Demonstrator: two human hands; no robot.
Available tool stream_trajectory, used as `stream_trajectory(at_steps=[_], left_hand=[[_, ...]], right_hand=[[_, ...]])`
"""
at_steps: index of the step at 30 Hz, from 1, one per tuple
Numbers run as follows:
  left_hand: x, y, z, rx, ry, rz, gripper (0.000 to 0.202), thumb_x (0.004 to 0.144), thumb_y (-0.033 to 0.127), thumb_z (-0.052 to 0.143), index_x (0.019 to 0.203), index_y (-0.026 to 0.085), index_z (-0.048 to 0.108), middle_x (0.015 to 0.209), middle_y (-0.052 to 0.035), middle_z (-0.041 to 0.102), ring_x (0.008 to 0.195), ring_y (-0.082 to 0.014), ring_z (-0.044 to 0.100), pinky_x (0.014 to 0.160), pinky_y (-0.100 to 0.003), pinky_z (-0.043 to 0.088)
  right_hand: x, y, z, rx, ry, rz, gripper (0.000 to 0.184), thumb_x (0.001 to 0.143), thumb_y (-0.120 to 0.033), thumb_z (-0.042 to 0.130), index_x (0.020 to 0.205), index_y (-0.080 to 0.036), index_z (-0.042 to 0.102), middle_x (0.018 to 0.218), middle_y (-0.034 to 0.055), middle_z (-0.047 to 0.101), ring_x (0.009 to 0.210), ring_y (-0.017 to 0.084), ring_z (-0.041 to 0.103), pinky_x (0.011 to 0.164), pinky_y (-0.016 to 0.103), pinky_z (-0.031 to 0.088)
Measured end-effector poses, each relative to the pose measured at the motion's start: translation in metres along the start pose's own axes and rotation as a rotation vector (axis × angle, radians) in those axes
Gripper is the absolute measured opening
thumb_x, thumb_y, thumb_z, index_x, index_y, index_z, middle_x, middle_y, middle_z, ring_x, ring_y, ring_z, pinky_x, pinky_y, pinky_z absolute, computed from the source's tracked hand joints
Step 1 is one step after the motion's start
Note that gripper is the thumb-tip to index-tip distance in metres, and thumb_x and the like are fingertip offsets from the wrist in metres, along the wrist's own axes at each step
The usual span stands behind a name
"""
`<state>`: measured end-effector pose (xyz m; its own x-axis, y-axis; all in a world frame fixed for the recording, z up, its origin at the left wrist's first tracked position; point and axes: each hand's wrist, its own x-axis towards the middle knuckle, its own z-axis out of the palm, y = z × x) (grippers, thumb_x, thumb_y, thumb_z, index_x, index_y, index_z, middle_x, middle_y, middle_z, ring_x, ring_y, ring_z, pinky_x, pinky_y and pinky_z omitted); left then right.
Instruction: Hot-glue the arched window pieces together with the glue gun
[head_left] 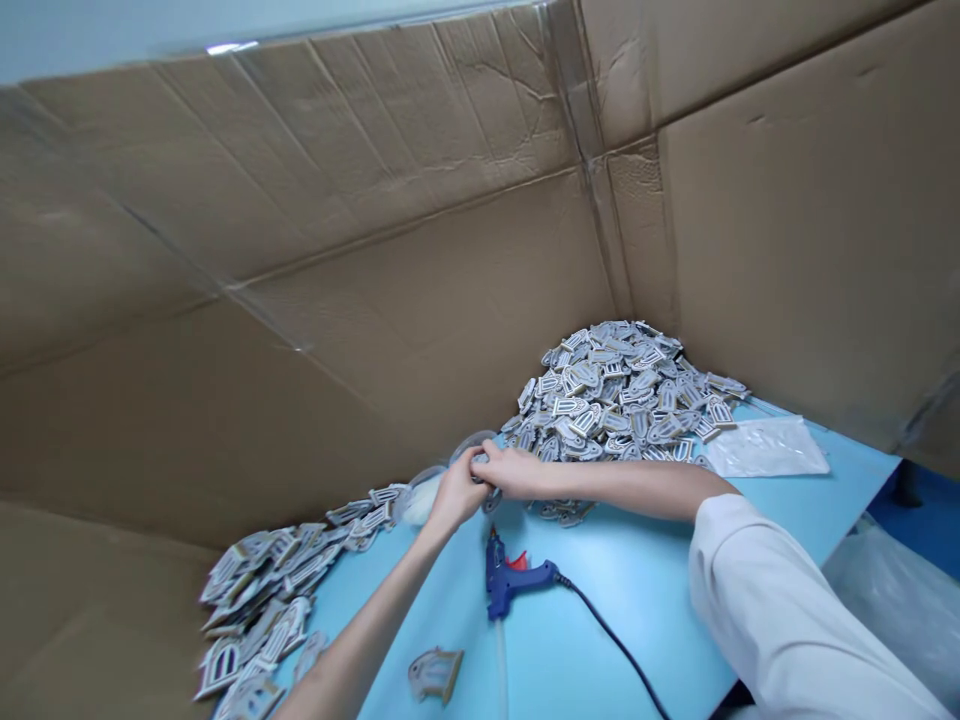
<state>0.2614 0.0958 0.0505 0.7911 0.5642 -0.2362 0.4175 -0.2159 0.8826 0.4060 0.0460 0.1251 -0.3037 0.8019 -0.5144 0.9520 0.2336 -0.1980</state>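
My left hand (456, 492) and my right hand (514, 472) meet over the table, fingers closed together. Between them is a small grey piece (492, 498), mostly hidden by the fingers. Just below lies a blue glue gun (506, 575) with a red trigger, its nozzle toward my hands and a clear glue stick out of its back end. A single arched window-shaped piece (435, 674) lies near the front. Close behind my left hand is a clear round container (421, 497) with white contents. A second clear rim (472, 440) shows behind the fingers.
A tall heap of arched pieces (607, 390) stands at the back right, and a looser pile (262, 590) runs along the left. A clear plastic bag (772, 447) lies on the blue tabletop (622, 590). Cardboard walls (420, 300) enclose the table. The black cord (611, 635) trails to the front.
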Motion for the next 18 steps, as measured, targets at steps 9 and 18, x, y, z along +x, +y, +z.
stream_trajectory(at_steps=[9,18], left_hand=[[0.118,0.146,-0.074,-0.143,0.348,0.196,0.077,0.069,0.013,0.067,0.144,0.011,0.055,0.139,-0.0159,0.067,0.123,-0.0285,0.067,0.109,-0.04,0.055],[0.092,0.157,-0.052,-0.02,0.116,0.327,0.063,0.086,0.031,0.067,0.147,0.02,0.056,0.145,-0.0142,0.061,0.131,-0.0286,0.061,0.109,-0.043,0.055]], right_hand=[[-0.033,0.077,-0.148,-0.187,0.313,0.333,0.052,0.104,-0.005,0.032,0.153,-0.018,0.043,0.149,0.0238,0.048,0.124,0.032,0.059,0.094,0.044,0.056],[-0.173,0.151,-0.151,-0.264,0.24,0.67,0.071,0.095,-0.006,0.049,0.164,-0.009,0.034,0.168,0.0261,0.036,0.15,0.036,0.043,0.117,0.047,0.039]])
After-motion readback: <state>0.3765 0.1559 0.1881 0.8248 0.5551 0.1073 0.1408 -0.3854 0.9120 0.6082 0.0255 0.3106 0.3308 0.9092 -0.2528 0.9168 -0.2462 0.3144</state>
